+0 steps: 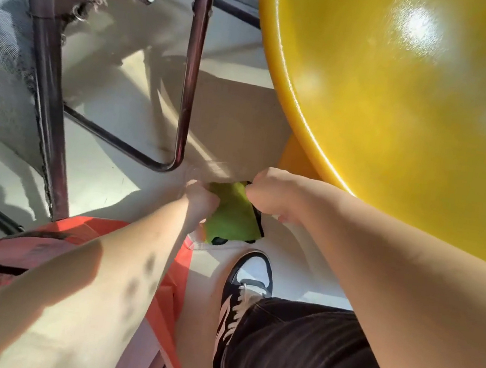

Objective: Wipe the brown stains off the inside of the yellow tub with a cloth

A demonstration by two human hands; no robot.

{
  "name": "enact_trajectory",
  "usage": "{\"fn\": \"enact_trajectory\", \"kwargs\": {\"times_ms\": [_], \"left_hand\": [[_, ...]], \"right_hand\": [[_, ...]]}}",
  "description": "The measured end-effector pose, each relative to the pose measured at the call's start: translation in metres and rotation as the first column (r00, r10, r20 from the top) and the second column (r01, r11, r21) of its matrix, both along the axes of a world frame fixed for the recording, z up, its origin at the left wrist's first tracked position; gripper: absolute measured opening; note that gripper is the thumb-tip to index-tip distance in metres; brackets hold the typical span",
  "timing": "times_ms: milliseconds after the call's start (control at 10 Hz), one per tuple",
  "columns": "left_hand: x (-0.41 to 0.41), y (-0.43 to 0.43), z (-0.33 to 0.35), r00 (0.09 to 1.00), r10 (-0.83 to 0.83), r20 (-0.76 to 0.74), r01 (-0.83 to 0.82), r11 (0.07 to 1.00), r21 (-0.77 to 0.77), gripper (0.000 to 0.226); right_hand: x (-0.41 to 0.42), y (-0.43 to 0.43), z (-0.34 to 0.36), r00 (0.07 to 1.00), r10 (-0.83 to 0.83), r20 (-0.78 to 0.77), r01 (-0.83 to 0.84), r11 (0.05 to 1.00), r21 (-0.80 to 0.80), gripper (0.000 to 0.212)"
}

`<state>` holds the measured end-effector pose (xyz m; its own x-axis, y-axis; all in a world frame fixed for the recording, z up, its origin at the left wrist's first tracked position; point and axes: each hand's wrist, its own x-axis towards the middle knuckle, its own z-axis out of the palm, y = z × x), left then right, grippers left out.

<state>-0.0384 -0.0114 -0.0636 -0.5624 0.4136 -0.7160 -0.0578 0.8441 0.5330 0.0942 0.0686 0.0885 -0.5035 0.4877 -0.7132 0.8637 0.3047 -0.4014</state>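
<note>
A green cloth (232,213) with a dark edge hangs low over the pale floor, stretched between both hands. My left hand (199,201) grips its left side and my right hand (265,192) grips its upper right corner. The big yellow tub (404,107) fills the upper right, its glossy inside facing me with bright glare spots. Its rim curves down just right of my right hand. No brown stains show in the visible part of the tub.
A dark metal chair frame (48,66) with bolts and a looped foot bar stands at the upper left. An orange bag (3,261) with black straps lies at the lower left. My dark trouser leg and black-and-white shoe (247,282) stand on the floor below the cloth.
</note>
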Motion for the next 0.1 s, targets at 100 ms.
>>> {"fn": "enact_trajectory", "kwargs": {"times_ms": [100], "left_hand": [[0.0145, 0.0048, 0.0366, 1.0, 0.002, -0.01, -0.001, 0.995, 0.103, 0.046]], "right_hand": [[-0.0005, -0.0034, 0.0126, 0.999, -0.039, 0.003, 0.039, 0.998, -0.056, 0.019]]}}
